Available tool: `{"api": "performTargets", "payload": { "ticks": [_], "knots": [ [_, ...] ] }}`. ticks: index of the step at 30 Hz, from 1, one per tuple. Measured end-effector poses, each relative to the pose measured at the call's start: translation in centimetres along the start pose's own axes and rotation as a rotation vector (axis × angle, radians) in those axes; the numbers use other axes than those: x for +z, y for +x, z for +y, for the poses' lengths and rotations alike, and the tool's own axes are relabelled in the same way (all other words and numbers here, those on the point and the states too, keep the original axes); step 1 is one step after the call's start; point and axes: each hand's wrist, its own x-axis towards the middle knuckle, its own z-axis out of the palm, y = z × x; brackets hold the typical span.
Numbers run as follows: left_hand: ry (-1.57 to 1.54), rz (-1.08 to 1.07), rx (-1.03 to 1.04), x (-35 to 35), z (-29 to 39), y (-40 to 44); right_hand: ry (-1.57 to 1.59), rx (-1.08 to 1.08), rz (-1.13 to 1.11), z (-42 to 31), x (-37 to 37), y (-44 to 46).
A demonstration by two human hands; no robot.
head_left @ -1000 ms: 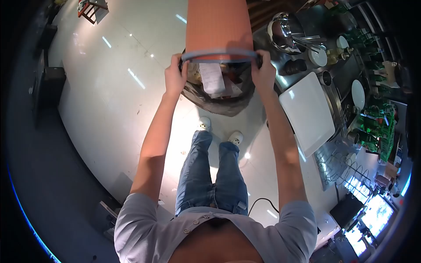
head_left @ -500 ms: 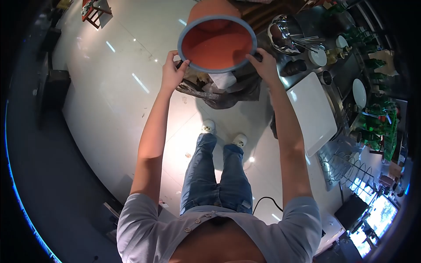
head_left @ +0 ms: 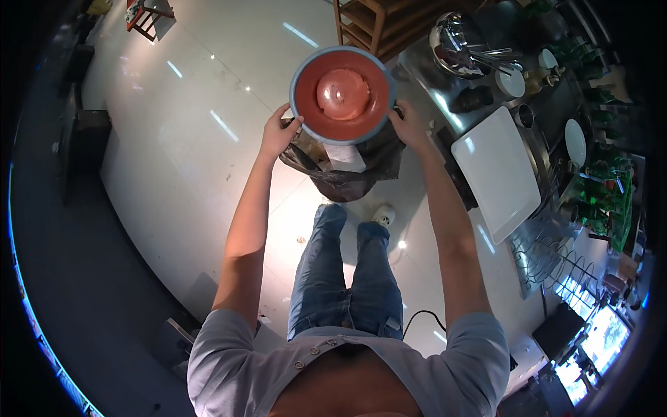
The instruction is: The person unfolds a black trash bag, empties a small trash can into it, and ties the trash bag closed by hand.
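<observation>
A round orange-red bin [head_left: 379, 94] with a grey-blue rim is held up with its mouth toward me, and its inside holds nothing that I can make out. My left hand [head_left: 280, 132] grips the rim at its lower left, thumb on the edge. On the right side my right hand [head_left: 408, 124] holds the rim or a handle there; its fingertips are partly hidden. Just below the bin is a dark plastic bag [head_left: 344, 186] with its mouth open, holding a white paper piece [head_left: 345, 158] and other rubbish.
To the right, a counter carries a large white tray [head_left: 497, 177], a steel bowl [head_left: 451, 45] with utensils, plates and a wire rack [head_left: 552, 267]. A wooden shelf [head_left: 379, 28] stands beyond the bin. My shoes are on the pale floor [head_left: 180, 153] below.
The bin has swung from tipped over the bag to mouth toward me, showing its inside down to the bottom. Both hands kept hold of it. One foot has shifted under the bag.
</observation>
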Motion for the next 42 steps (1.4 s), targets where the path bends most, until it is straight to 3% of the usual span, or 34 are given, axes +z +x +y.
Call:
{"api": "performTargets", "payload": {
  "ticks": [2,4,6,9,17,19,22,29,31,32,36,38,42],
  "knots": [
    [-0.052,-0.018,-0.037,1.5,-3.4,-0.2,0.006,0.038,-0.011,1.8,1.2,-1.3],
    [-0.107,-0.065,-0.124,4.0,-8.4,0.0,-0.048,0.256,-0.012,4.6,2.7,-3.3],
    [-0.173,-0.079,-0.128,6.7,-12.6,-0.3,-0.095,0.318,-0.013,7.4,3.7,-4.8],
    [-0.174,-0.137,-0.172,10.4,-17.4,0.1,-0.127,0.415,0.019,15.5,6.7,-6.7],
    [-0.084,-0.294,-0.119,18.5,-23.9,2.6,-0.05,0.746,0.15,27.8,10.3,-8.7],
    [-0.073,-0.287,-0.026,20.4,-25.4,3.9,0.085,0.873,0.17,29.2,10.2,-7.7],
    [0.009,-0.256,-0.015,22.5,-27.4,5.8,0.019,0.77,0.193,33.2,10.7,-7.0],
    [0.189,-0.305,0.027,23.8,-28.9,9.1,-0.006,0.808,0.198,40.4,12.0,-3.4],
    [0.156,-0.306,0.034,23.9,-29.0,9.4,-0.007,0.774,0.383,40.2,12.6,-2.3],
    [0.143,-0.307,0.042,24.0,-28.9,9.4,0.131,0.839,0.347,39.3,12.0,-1.8],
    [0.193,-0.343,0.006,23.9,-29.0,9.5,0.164,0.952,0.235,42.0,12.9,-0.5],
    [0.197,-0.318,0.008,24.0,-28.7,9.3,0.291,0.935,0.45,42.2,13.5,-0.5],
    [0.159,-0.235,0.058,24.1,-29.6,9.3,0.324,1.025,0.39,44.0,13.9,-0.8]
  ]
}}
